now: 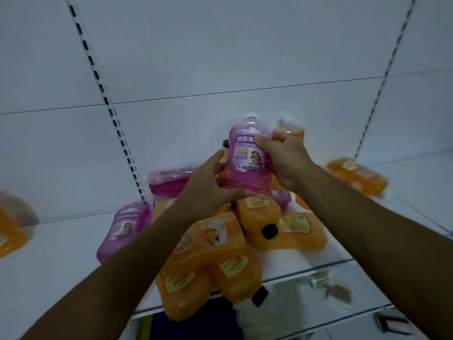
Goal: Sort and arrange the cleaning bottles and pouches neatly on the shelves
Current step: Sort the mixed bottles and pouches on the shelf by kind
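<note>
Left hand (208,185) and right hand (284,160) grip the upright purple bottle (247,160) above the orange pouches (220,244) piled on the shelf (61,253).

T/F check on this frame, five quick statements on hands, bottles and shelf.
1. Both hands hold the purple bottle. True: left hand and right hand grip its sides.
2. The held bottle lies flat on the shelf. False: it is upright, lifted above the pile.
3. Orange bottles are heaped beneath the hands. True.
4. Every bottle in view is orange. False: another purple bottle lies left of the pile.
5. The right hand is idle. False: it grips the bottle.
</note>
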{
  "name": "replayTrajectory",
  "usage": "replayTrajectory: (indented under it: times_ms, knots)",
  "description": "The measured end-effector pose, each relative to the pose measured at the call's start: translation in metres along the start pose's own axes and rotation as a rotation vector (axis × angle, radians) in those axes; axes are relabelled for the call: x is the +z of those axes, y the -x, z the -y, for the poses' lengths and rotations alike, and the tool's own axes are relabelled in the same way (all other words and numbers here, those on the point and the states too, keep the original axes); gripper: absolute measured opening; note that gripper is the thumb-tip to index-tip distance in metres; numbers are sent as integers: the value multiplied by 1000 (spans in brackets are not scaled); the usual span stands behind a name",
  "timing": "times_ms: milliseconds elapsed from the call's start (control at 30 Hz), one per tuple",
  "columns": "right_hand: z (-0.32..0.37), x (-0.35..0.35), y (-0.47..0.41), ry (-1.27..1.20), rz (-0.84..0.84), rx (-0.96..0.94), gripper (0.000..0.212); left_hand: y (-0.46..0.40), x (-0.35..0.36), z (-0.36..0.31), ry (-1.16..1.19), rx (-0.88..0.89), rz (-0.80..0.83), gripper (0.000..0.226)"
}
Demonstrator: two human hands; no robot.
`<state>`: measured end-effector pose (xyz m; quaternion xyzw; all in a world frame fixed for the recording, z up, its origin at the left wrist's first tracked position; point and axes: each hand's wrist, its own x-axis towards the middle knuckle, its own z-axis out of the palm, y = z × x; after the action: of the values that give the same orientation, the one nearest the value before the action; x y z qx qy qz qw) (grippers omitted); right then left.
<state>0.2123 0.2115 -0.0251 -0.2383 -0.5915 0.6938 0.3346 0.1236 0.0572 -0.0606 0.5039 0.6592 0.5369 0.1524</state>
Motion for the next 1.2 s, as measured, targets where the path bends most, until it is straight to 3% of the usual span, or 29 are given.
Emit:
replayTrajectory:
  times_ms: [133, 333, 667, 1067, 1200]
  knots:
    - [19, -88, 7, -21, -99, -72, 17, -31, 71, -33, 20, 36, 131, 72]
    - [38, -248, 20, 69, -157, -83, 41, -77, 223, -61, 127, -43, 115, 44]
    - [46, -470, 10, 431, -296, -123, 45, -161, 439, -71, 141, -58, 285, 60]
    - [59, -660, -63, 612, -556, -199, 41, -303, 633, -71, 200, 112, 506, 72]
    - [65, -713, -76, 673, -614, -215, 49, -334, 686, -77, 230, 104, 524, 75]
